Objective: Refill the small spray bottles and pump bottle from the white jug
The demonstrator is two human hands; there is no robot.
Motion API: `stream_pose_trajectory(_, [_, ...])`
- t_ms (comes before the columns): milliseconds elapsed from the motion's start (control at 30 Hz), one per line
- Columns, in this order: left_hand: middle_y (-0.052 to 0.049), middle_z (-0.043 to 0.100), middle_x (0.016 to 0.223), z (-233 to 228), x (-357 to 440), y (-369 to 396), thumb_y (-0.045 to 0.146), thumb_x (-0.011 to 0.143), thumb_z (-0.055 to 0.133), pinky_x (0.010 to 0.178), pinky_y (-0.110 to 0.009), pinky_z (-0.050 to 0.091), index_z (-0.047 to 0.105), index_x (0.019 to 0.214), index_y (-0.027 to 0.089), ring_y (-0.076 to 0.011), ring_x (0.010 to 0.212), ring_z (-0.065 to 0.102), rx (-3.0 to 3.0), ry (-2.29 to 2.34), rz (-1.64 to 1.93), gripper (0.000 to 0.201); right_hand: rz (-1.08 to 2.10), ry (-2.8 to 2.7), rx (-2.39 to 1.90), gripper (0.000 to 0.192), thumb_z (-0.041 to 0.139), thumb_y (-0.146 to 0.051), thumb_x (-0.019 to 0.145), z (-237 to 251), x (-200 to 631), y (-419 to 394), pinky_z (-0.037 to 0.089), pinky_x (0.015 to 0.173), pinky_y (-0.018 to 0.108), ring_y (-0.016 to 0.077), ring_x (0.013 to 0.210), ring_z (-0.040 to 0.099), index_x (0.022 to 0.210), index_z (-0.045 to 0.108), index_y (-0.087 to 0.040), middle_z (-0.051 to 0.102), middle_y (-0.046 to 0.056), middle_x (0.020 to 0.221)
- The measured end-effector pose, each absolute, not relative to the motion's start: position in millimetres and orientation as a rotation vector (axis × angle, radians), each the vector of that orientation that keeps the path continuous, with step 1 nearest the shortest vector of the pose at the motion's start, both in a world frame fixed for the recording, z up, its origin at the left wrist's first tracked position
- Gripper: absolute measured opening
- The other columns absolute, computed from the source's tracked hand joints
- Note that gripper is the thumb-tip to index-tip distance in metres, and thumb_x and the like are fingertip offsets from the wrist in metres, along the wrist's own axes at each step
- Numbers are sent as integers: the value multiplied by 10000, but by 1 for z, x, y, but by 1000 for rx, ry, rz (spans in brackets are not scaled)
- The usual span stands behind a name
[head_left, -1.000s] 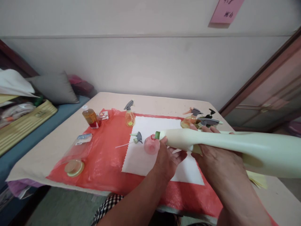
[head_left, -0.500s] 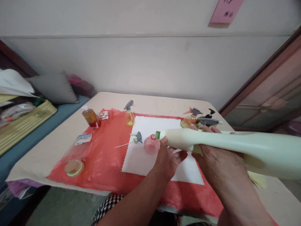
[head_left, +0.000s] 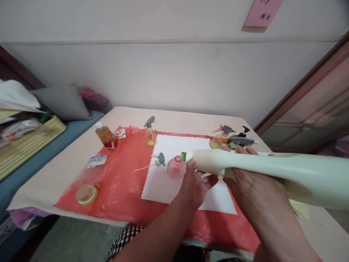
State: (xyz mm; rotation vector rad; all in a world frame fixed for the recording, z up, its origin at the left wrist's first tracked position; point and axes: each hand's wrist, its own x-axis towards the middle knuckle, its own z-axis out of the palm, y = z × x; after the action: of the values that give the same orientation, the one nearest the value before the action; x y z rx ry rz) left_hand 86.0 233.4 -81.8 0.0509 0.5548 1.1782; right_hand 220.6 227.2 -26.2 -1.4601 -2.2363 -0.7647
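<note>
Tabletop [head_left: 174, 118] across the middle, red plastic sheet [head_left: 122, 185] over it. Pale-green jug [head_left: 272, 163], centre to right edge: right hand [head_left: 251, 185] has its fingers wrapped round it; left hand [head_left: 194, 187] has its fingers half-curled under the neck, thumb against it. Green spout [head_left: 183, 157] just beside the pink bottle's [head_left: 175, 170] mouth, centre. Pink note [head_left: 260, 12], upper right: handwritten characters, can't make them out. Amber bottle [head_left: 104, 137], centre-left: red label [head_left: 109, 144], print too small.

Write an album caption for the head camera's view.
Left hand and right hand hold a pale green jug, its green spout near a pink bottle.
</note>
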Motion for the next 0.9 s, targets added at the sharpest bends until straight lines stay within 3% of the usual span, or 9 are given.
stream_pose_trajectory(167, [-125, 645, 1036, -80, 86, 233, 546, 854, 542, 748, -336, 543, 592, 1207, 176, -221, 797, 643, 54, 556, 1176, 514, -734, -2270, -1491, 654, 442, -222, 921, -19, 219, 224, 301, 1080, 671, 420, 1314, 467, 1547, 261, -281, 529, 172, 1385])
stream_pose_trajectory(600, [-111, 647, 1021, -78, 86, 233, 545, 842, 544, 762, -344, 525, 583, 1198, 174, -219, 788, 636, 58, 545, 1167, 516, -799, -2250, -1416, 580, 433, -230, 883, -21, 223, 227, 296, 1059, 677, 429, 1266, 492, 1463, 420, -219, 539, 195, 1337])
stream_pose_trajectory(900, [-115, 643, 1055, -74, 86, 233, 534, 846, 532, 768, -351, 527, 571, 1211, 174, -221, 780, 642, 49, 568, 1162, 514, -828, -2267, -1421, 600, 449, -229, 888, -22, 225, 227, 247, 1071, 668, 426, 1283, 481, 1481, 360, -211, 534, 206, 1344])
